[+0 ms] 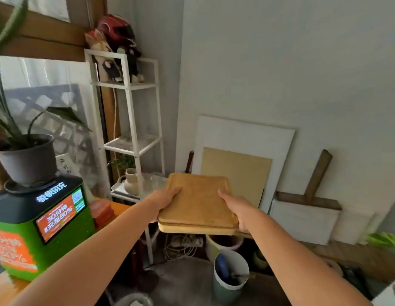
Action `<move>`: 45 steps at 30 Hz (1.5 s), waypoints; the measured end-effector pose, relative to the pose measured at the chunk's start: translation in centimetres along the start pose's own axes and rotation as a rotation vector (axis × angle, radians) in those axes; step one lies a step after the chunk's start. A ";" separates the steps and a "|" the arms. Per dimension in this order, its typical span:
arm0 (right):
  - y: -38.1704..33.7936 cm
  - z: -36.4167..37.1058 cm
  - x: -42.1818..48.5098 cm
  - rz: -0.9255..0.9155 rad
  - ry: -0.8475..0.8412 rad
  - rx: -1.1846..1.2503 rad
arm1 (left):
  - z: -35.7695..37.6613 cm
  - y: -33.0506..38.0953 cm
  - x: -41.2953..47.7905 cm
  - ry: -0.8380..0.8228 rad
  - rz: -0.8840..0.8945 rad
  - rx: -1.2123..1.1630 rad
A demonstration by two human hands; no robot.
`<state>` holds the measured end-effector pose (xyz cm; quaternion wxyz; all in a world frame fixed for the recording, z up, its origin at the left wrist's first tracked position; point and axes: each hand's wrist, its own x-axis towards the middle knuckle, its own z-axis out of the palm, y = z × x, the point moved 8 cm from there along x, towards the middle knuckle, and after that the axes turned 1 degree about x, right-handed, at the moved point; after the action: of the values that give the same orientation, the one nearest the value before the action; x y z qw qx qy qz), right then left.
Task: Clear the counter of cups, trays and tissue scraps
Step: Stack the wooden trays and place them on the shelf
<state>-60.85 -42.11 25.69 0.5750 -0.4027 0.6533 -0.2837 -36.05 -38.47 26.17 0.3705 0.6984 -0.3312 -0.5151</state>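
I have two wooden trays (197, 203) stacked flush, one on the other, held in the air and resting on nothing. They are past the right edge of the counter (121, 208), above the floor and a round bin (229, 274). The stack lies nearly flat with its top face towards me. Its long axis seems to run away from me, and the far short edge points at the boards (236, 171) leaning on the wall, though foreshortening leaves me unsure. My left hand (164, 203) grips the left edge, thumb laid on top and fingers curled underneath. My right hand (235, 209) grips the right edge the same way. A white shelf unit (130, 120) stands just left of the trays' far corner.
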 end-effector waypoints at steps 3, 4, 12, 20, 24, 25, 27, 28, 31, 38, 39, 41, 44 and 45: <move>-2.8 0.1 3.9 -0.004 -0.001 0.005 | 0.5 2.7 4.3 -0.022 0.002 0.021; -3.9 0.2 5.5 -0.007 0.002 0.001 | 0.5 3.7 6.1 -0.022 0.007 0.020; -15.7 3.8 18.5 -0.037 -0.005 -0.006 | -2.7 13.4 19.5 0.039 0.037 0.022; -22.8 8.7 28.4 -0.021 -0.116 -0.036 | -6.3 17.7 29.1 0.095 -0.013 -0.056; -25.1 12.1 32.3 -0.011 -0.176 -0.075 | -8.8 18.3 32.0 0.155 -0.026 -0.096; -25.7 13.0 33.3 -0.012 -0.190 -0.087 | -9.5 18.4 32.8 0.170 -0.037 -0.113; -27.2 14.9 35.4 -0.012 -0.225 -0.110 | -11.1 18.9 34.4 0.213 -0.055 -0.146; -28.1 15.9 36.5 -0.015 -0.246 -0.125 | -11.8 19.2 35.2 0.234 -0.061 -0.160; -31.1 18.8 39.5 -0.039 -0.318 -0.183 | -14.1 20.4 37.6 0.311 -0.071 -0.187; -38.3 24.6 46.6 -0.057 -0.498 -0.293 | -17.6 23.2 43.6 0.473 -0.112 -0.259; -39.3 25.3 47.6 -0.066 -0.514 -0.304 | -18.0 23.7 44.3 0.490 -0.119 -0.274; -41.0 26.6 49.5 -0.071 -0.538 -0.332 | -18.7 24.6 45.7 0.522 -0.137 -0.281; -42.3 28.5 51.9 -0.066 -0.586 -0.385 | -19.0 25.0 47.3 0.555 -0.186 -0.292; -42.6 29.2 52.6 -0.063 -0.605 -0.398 | -19.3 24.9 47.7 0.581 -0.198 -0.302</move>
<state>-24.44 -106.21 28.51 0.6436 -0.5924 0.4833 -0.0363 -7.58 -87.93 28.75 0.4968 0.7820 -0.0621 -0.3713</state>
